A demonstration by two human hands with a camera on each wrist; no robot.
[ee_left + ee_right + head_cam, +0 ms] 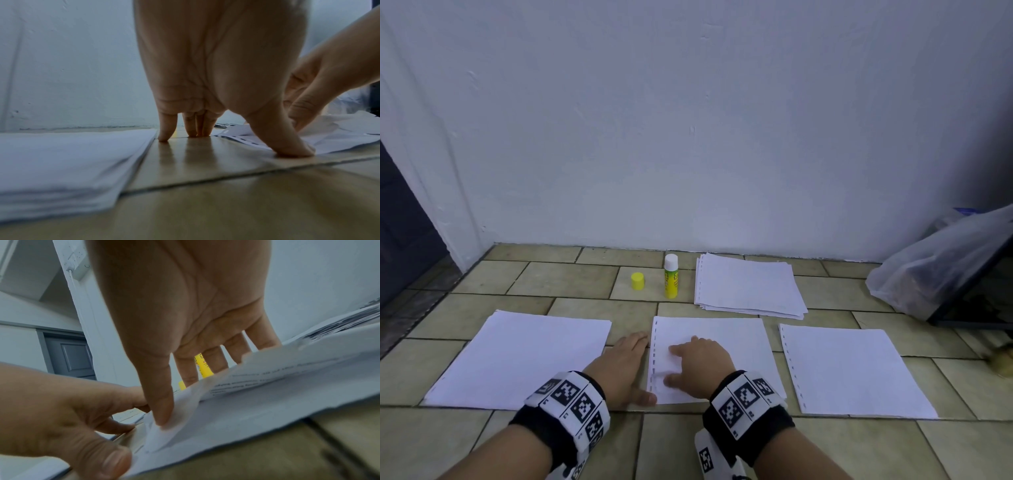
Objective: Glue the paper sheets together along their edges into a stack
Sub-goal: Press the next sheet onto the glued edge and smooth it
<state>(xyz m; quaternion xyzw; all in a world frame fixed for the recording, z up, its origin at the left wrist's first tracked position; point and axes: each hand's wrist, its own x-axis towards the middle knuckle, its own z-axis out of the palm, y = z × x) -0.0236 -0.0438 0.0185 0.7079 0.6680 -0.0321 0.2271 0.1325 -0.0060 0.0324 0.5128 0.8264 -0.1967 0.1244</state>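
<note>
Head view looks down from above; both wrist views sit floor-low, sharing the middle sheet [722,342].

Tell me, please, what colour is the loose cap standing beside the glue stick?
The cap is plain yellow, matching the glue stick body; the head view shows it best.

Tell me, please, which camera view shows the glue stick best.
The head view: the whole glue stick stands upright and uncapped on the floor, between its yellow cap and the paper pile. The right wrist view shows only a yellow strip of it between the fingers. In the left wrist view I cannot make it out.
</note>
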